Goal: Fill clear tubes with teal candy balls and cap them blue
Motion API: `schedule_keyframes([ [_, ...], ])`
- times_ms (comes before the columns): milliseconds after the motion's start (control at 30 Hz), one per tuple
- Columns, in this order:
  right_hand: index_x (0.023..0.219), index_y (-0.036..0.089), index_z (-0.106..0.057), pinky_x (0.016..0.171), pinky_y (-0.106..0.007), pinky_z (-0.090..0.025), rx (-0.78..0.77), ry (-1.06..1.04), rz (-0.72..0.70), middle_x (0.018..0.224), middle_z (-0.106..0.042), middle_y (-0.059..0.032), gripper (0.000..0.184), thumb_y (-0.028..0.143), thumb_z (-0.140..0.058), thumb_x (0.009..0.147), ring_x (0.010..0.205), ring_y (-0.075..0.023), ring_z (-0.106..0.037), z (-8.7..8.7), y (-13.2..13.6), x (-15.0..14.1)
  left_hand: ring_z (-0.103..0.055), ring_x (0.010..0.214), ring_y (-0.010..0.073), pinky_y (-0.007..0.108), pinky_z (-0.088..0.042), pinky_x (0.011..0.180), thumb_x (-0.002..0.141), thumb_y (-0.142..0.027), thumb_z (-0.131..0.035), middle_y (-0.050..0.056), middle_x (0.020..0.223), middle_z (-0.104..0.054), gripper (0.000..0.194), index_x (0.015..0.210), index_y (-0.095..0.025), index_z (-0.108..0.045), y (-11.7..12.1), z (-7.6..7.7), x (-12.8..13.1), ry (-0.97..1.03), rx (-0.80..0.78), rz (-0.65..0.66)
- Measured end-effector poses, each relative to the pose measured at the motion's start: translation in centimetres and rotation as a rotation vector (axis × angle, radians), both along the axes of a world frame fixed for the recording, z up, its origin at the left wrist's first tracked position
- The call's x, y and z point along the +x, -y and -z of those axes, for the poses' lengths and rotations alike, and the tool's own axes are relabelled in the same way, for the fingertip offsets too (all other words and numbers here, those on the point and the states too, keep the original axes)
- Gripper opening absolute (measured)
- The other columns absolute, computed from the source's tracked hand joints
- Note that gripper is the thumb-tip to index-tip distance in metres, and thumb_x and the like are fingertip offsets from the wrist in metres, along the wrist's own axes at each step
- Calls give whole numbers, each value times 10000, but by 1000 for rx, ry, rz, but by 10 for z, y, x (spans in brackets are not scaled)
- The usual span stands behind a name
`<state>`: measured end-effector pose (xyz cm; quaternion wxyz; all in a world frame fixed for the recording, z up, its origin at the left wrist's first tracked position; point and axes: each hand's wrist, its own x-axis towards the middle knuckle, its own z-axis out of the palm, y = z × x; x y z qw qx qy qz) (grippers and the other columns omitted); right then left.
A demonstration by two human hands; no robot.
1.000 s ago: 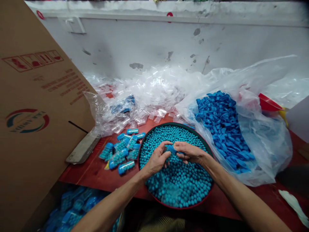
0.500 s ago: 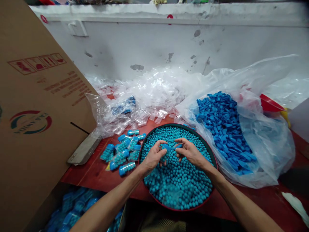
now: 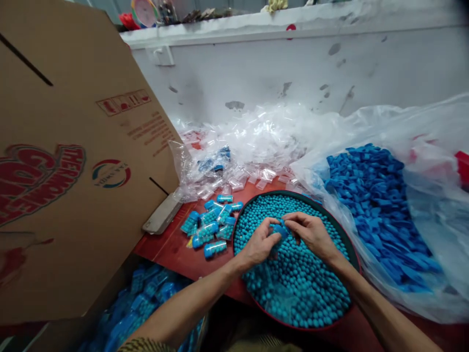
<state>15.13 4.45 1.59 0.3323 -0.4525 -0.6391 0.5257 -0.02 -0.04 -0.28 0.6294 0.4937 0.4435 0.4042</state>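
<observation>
Over a round tub (image 3: 357, 266) filled with small blue balls (image 3: 293, 274), my two hands meet. My left hand (image 3: 263, 243) is closed around a small clear container with a blue top (image 3: 279, 231), mostly covered by the fingers. The fingers of my right hand (image 3: 309, 233) pinch a small blue plastic piece at that top; the fingertips hide most of it. To the left of the tub lie several filled clear containers with blue caps (image 3: 215, 249) in a loose group on the red table (image 3: 161, 247).
A clear plastic bag (image 3: 427, 215) of blue plastic pieces (image 3: 370, 195) lies right of the tub. Clear plastic sleeves (image 3: 256, 132) are heaped behind. A large cardboard box (image 3: 120, 122) stands left, with filled blue-capped containers (image 3: 146, 298) below. A grey block (image 3: 160, 215) lies by its flap.
The view has swung left, showing more of the cardboard box. My right hand has come over to my left, and its fingertips now meet the container's blue top.
</observation>
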Motion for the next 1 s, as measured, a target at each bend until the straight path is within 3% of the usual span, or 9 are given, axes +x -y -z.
schedule_keyframes([
  [100,987,194,-554,624,-304,-468,150,124,-98,861,-604,-39,289,332,-537,734,666,-147,-549,-5,2,2,-428,378,42,158,-347,375,770,-311,-471,-61,639,-453,301,1023,-216,-338,1,0,2,34,-65,-48],
  [200,1132,229,-468,903,-391,-361,387,210,-171,1118,-508,-64,540,295,-659,631,1033,-221,-460,-2,11,-1,-456,462,58,171,-369,447,763,-309,-489,-47,669,-473,356,1080,-217,-354,-2,0,2,24,-52,-124],
  [267,1212,218,-378,964,-404,-303,482,238,-200,1225,-411,-93,674,276,-681,613,1150,-236,-362,3,19,-5,-493,598,81,186,-404,563,747,-285,-519,-20,745,-506,394,1112,-211,-389,-5,-1,2,17,12,-172],
  [400,1330,165,-127,971,-415,-302,562,344,-191,1337,-223,-173,794,289,-602,705,1245,-268,-220,10,30,-10,-511,802,123,224,-398,774,741,-312,-538,10,882,-548,369,1086,-205,-463,-9,-4,1,20,81,-172],
  [500,1339,122,-44,917,-406,-368,590,412,-284,1317,-228,-211,957,419,-634,646,1214,-315,-266,7,29,-11,-528,625,114,241,-438,647,749,-400,-512,-13,781,-575,424,1129,-242,-412,-14,-2,-2,5,-75,-120],
  [667,1298,115,-166,693,-380,-474,599,561,-183,1082,-462,-157,859,430,-605,630,929,-289,-507,2,22,-15,-530,951,189,247,-413,802,661,-429,-600,14,1011,-583,525,1117,-229,-434,-22,8,-5,22,-59,-177],
  [833,1222,189,-294,615,-326,-461,705,581,-197,968,-506,-83,817,523,-613,548,815,-245,-523,9,13,-17,-532,933,183,251,-391,828,675,-405,-586,-5,913,-611,386,989,-202,-488,-24,8,3,-32,3,-187],
  [1000,1212,168,-303,666,-319,-454,745,545,-206,958,-501,-78,744,474,-592,598,856,-224,-504,8,12,-11,-533,777,136,227,-409,710,733,-338,-520,-19,795,-573,221,881,-175,-506,-18,-6,17,-135,98,-267],
])
